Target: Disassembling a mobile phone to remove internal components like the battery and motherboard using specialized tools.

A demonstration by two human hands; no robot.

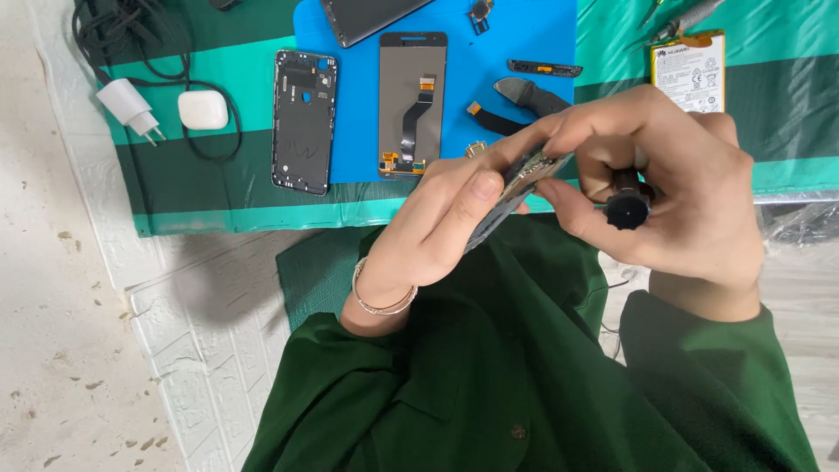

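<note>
Phone already apart on blue mat; left hand gripping circuit board, right hand holding screwdriver, reassembly not done.

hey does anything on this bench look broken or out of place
Nothing looks spilled or broken. The phone is simply dismantled: back housing and screen panel lie flat and separate, battery set aside. The left hand holds a circuit board.

Bright, even daylight; sharp focus
</note>
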